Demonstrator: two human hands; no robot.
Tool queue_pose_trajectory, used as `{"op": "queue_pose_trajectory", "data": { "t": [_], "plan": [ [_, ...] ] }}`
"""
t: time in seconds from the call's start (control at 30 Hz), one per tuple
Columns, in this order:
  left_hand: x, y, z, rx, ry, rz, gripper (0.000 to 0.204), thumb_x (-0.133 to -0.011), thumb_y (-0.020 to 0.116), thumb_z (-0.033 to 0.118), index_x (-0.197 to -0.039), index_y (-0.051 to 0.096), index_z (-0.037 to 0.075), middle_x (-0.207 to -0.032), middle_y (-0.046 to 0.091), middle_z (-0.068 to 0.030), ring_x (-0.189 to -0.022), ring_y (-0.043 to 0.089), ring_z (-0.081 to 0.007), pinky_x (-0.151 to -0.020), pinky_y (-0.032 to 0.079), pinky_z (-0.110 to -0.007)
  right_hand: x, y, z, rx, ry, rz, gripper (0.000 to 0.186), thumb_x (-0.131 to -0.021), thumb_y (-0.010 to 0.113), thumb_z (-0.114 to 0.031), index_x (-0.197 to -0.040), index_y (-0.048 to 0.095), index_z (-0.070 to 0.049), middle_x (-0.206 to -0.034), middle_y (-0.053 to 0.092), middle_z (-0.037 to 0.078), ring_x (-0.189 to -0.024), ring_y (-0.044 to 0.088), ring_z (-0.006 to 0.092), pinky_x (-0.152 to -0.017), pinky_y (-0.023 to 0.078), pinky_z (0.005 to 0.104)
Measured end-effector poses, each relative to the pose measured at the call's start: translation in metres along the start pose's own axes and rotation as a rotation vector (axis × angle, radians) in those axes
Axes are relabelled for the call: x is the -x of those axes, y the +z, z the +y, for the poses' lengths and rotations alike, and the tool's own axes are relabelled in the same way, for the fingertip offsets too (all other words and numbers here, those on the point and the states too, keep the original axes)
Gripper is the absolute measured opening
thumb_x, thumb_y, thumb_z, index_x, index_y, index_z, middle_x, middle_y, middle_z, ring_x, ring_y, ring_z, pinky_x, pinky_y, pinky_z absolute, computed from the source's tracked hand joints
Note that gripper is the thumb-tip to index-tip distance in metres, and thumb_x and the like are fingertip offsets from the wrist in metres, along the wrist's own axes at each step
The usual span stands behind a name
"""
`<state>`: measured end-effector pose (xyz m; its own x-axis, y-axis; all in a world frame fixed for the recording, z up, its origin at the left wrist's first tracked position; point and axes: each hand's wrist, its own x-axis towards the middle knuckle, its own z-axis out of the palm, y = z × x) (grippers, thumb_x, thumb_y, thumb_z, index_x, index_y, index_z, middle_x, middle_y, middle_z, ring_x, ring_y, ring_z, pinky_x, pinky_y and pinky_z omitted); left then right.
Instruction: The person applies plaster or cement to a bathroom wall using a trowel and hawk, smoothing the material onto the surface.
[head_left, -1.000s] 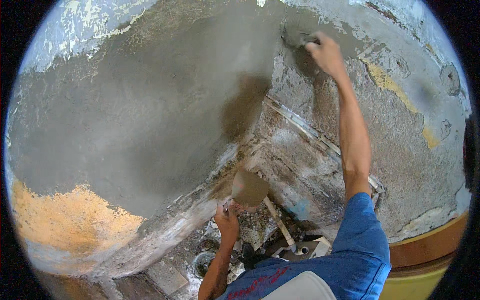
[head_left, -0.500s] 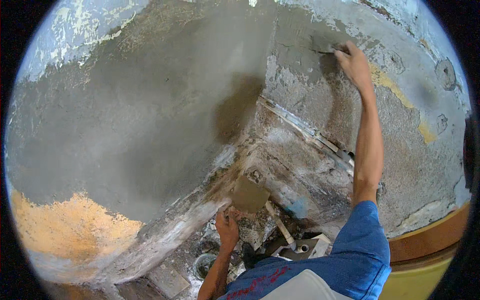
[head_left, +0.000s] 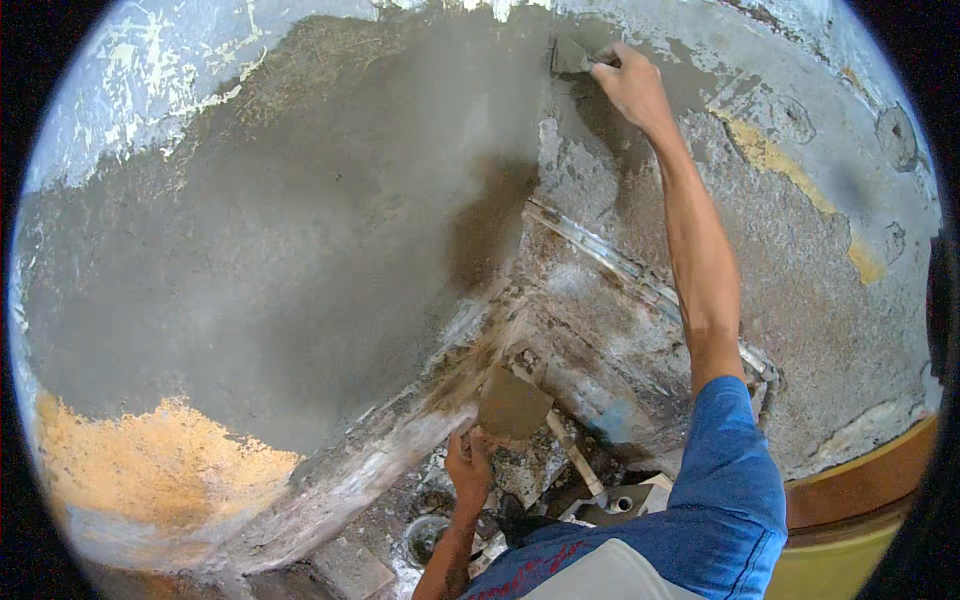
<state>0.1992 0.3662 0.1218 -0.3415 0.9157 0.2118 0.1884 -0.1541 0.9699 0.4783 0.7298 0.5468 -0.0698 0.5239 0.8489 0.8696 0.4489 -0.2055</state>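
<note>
In the upper part of the view, my right hand (head_left: 635,88) grips a small flat trowel (head_left: 571,57). Its blade lies against the wet grey plaster of the right wall (head_left: 690,90), close to the inner corner. Low in the middle, my left hand (head_left: 468,468) is closed at the near edge of a small board (head_left: 500,440) loaded with a flat heap of grey-brown mortar (head_left: 515,402). The board's underside and handle are hidden. Smooth grey plaster (head_left: 280,230) covers most of the left wall.
A pipe (head_left: 610,255) runs slanting along the right wall below my right arm. Beside the mortar, a pale pipe (head_left: 575,455) drops toward rubble on the floor. A round container (head_left: 428,535) stands by my left forearm. Bare orange paint (head_left: 160,460) shows at lower left.
My right hand has swept the trowel left and up across the right wall, toward the corner. My left hand holds the mortar board in nearly the same place; the view has shifted slightly.
</note>
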Motion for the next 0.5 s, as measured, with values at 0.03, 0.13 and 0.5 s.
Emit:
{"op": "queue_pose_trajectory", "data": {
  "t": [0.03,0.13,0.5],
  "plan": [
    [0.003,0.0,0.0,-0.004,0.0,0.003,0.025,-0.105,0.055,0.015,-0.122,0.061,-0.002,-0.1,0.068,-0.0117,-0.09,0.067,-0.0188,-0.08,0.055,-0.033,-0.007,0.009,0.0,0.049,0.015,0.017,0.035,-0.087,0.066,-0.033,-0.106,0.067,-0.003,-0.103,0.071,0.023,-0.1,0.067,0.0445,-0.088,0.053,0.0498],
    [0.009,-0.003,0.005,0.131,-0.163,0.018,0.027,-0.105,0.056,0.019,-0.119,0.062,-0.002,-0.1,0.068,-0.0127,-0.092,0.067,-0.0194,-0.08,0.055,-0.034,-0.016,0.018,0.003,0.063,0.104,0.01,0.034,-0.087,0.066,-0.032,-0.105,0.067,-0.003,-0.104,0.071,0.023,-0.102,0.066,0.0456,-0.089,0.052,0.0513],
    [0.006,-0.013,0.021,-0.06,-0.075,-0.019,0.025,-0.105,0.057,0.019,-0.117,0.064,-0.002,-0.097,0.07,-0.0147,-0.09,0.068,-0.0212,-0.079,0.054,-0.034,0.031,-0.088,0.023,0.16,0.061,0.011,0.036,-0.088,0.065,-0.03,-0.112,0.068,-0.003,-0.104,0.072,0.022,-0.096,0.07,0.0392,-0.087,0.053,0.0455]
  ]
}}
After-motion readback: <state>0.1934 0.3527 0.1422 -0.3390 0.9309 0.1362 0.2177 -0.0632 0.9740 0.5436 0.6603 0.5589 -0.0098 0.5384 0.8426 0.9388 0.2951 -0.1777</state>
